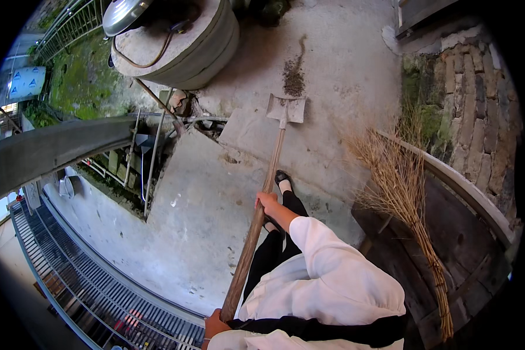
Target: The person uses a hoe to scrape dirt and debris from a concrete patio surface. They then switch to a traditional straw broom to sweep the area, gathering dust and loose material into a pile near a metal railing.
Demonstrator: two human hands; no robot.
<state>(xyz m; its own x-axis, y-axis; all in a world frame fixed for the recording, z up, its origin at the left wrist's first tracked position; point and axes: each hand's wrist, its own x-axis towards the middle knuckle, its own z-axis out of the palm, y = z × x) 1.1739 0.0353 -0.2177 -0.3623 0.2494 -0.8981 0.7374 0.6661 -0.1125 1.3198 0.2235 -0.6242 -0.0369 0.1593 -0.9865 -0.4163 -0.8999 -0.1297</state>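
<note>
A long-handled shovel (275, 157) slants across the middle of the view, its wooden handle running from the lower edge up to a flat metal blade (293, 109). My right hand (267, 202) is wrapped round the handle about midway along. Down at the handle's near end, my left hand (216, 324) grips it close to my body. The blade lies low at the concrete ground, with a little dark dirt on it. Just beyond its far edge is a small heap of dark dirt (293, 79), trailing off in a thin streak.
A twig broom (403, 198) leans at the right over dark boards (461, 233), near a brick wall (466, 99). A round concrete stove (198, 46) with a metal lid (122, 16) stands far left. Left are a gap with pipes (108, 175) and a metal railing (99, 286).
</note>
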